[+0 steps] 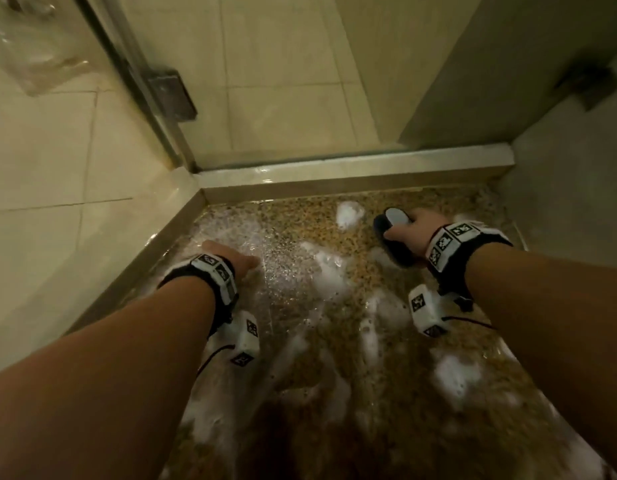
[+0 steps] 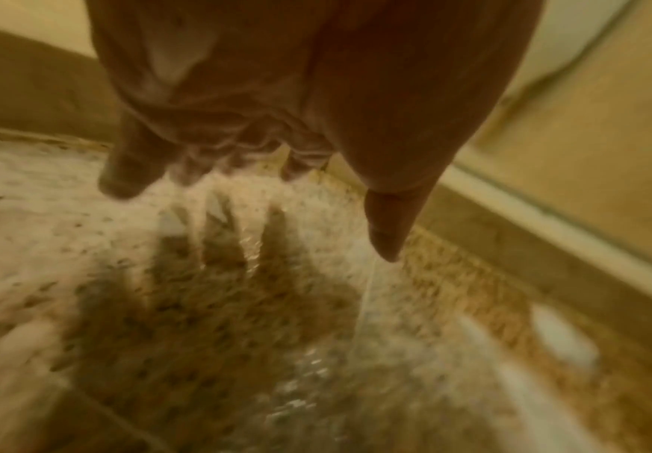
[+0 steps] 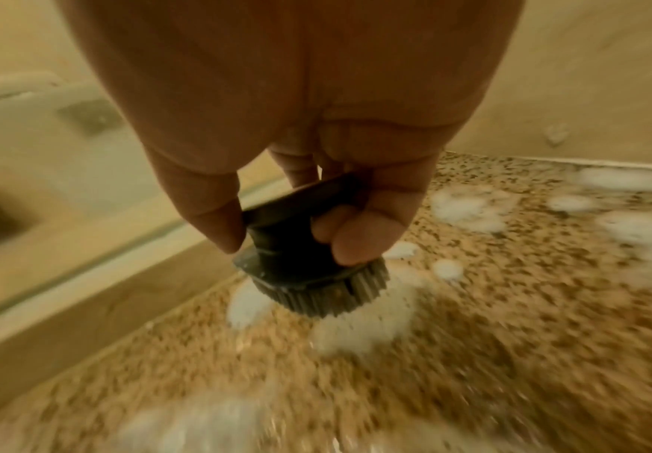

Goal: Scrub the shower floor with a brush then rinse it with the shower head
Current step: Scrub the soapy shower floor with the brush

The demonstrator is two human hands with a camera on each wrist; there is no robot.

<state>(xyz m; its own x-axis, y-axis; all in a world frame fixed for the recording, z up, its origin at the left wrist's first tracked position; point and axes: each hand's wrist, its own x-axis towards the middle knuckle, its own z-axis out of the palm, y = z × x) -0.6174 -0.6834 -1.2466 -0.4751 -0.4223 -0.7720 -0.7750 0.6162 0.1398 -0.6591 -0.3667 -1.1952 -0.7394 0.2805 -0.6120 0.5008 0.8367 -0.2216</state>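
Note:
The speckled brown shower floor (image 1: pixel 300 306) is wet and dotted with white foam (image 1: pixel 452 375). My right hand (image 1: pixel 411 233) grips a round dark scrub brush (image 1: pixel 392 233) with a pale grey top, its bristles down on the floor at the far right. In the right wrist view the thumb and curled fingers (image 3: pixel 363 233) clasp the brush (image 3: pixel 308 275) by its dark neck, with foam (image 3: pixel 359 325) under the bristles. My left hand (image 1: pixel 231 258) is spread low over the floor at the left, fingers (image 2: pixel 386 223) straight and pointing down at the wet floor (image 2: pixel 200 306), holding nothing.
A raised stone curb (image 1: pixel 352 171) bounds the floor at the far side and a second curb (image 1: pixel 134 268) runs along the left. A glass panel with a dark metal hinge (image 1: pixel 172 93) stands at the far left corner. A plain wall (image 1: pixel 570 202) closes the right.

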